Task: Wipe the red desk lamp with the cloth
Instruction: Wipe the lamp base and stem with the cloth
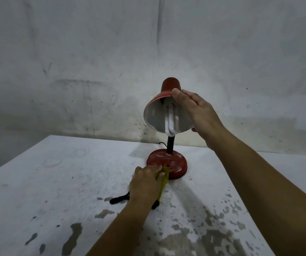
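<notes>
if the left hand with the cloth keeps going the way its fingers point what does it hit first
Most likely the lamp's red base. The left hand holds the yellow cloth, fingers aimed up and right, and the cloth's front edge already lies on the base's near rim. Beyond that stands the black stem, though depth is unclear.

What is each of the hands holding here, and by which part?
Left hand grips the yellow cloth near its upper end, against the lamp base. Right hand holds the red shade by its right rim.
</notes>
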